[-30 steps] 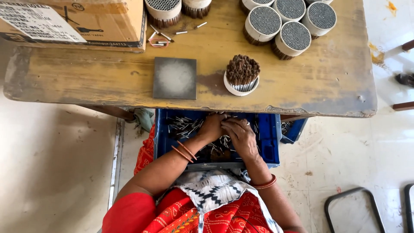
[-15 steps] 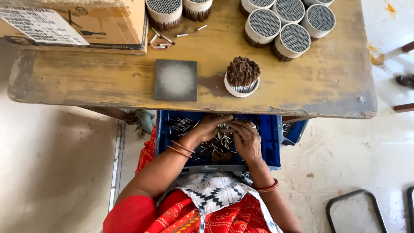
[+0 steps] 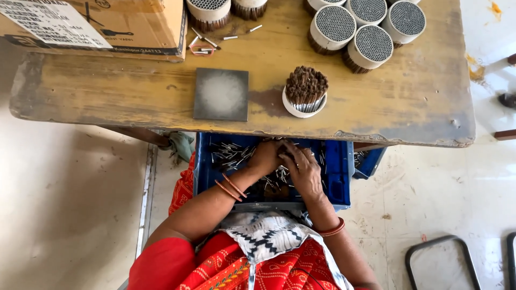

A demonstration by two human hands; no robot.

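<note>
Both hands met in the blue crate point(image 3: 338, 172): my left hand point(image 3: 267, 158) and right hand point(image 3: 301, 171) half-curled, gathering loose metal pins point(image 3: 231, 156) together; actual grip unclear.

Blue crate point(image 3: 336, 177) of silvery-grey sticks point(image 3: 231, 156); worn yellowish-brown table point(image 3: 134, 96) bearing a grey square tile point(image 3: 221, 94), a brown-tipped bundle point(image 3: 306, 86) in a white cup point(image 3: 301, 110), and a tan cardboard box point(image 3: 134, 24); red-orange patterned garment point(image 3: 215, 263); black-and-white zigzag cloth point(image 3: 269, 239).
</note>
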